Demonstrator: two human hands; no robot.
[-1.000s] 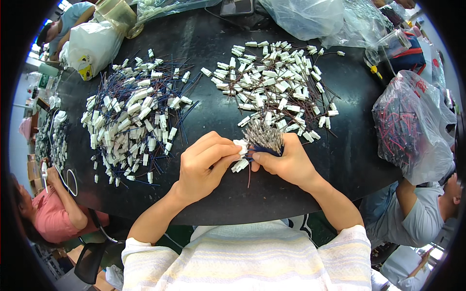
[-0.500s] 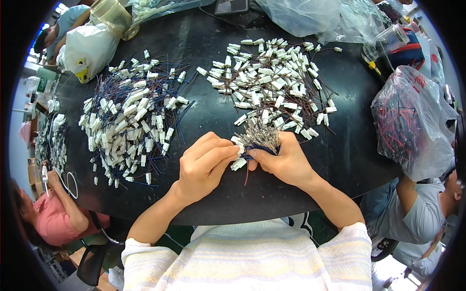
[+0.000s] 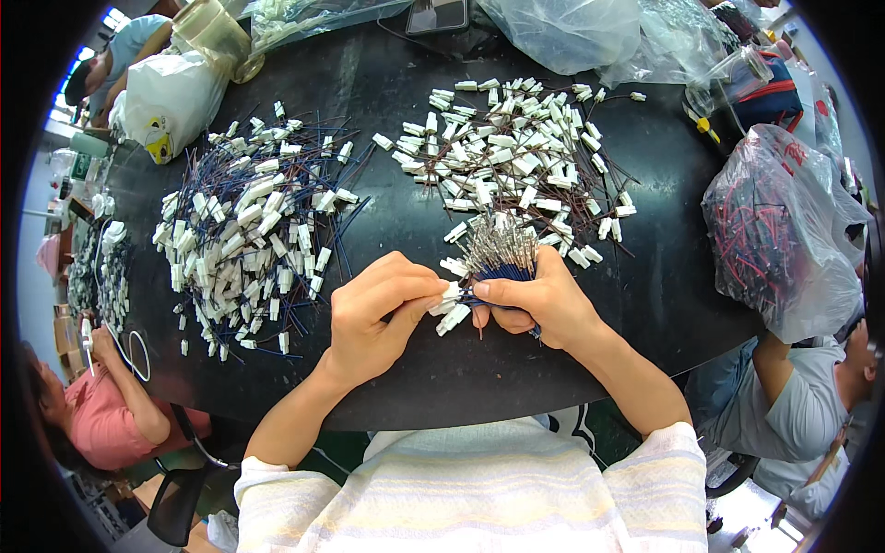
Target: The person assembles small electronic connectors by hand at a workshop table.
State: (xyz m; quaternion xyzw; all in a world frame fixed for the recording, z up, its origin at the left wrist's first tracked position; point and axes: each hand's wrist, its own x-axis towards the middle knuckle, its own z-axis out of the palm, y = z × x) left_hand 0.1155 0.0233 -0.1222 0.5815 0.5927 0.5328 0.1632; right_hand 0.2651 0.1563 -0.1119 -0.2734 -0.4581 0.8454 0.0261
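My right hand (image 3: 556, 311) is closed around a bundle of dark blue wires (image 3: 505, 269), whose silvery metal terminals fan out at the far end. Thumb and fingers of my left hand (image 3: 380, 309) pinch a white plastic connector (image 3: 450, 296) right beside the bundle. Just below it, another white connector (image 3: 453, 319) shows by my fingertips; whether it is held or hangs on a wire I cannot tell. Beyond my hands lies a pile of white connectors on brownish wires (image 3: 516, 152). A second pile, white connectors on blue wires (image 3: 253, 217), spreads to the left.
The black table (image 3: 378, 387) has a curved near edge. A clear bag of red and dark wires (image 3: 761, 235) sits at its right. Plastic bags (image 3: 567, 32) and a phone-like dark device (image 3: 437, 15) lie along the far side, a white bag (image 3: 175, 97) far left. Other people sit on both sides.
My left hand has drawn slightly left, with the white connector now showing at its fingertips. The bundle in my right hand has tipped, and more of its blue wires show.
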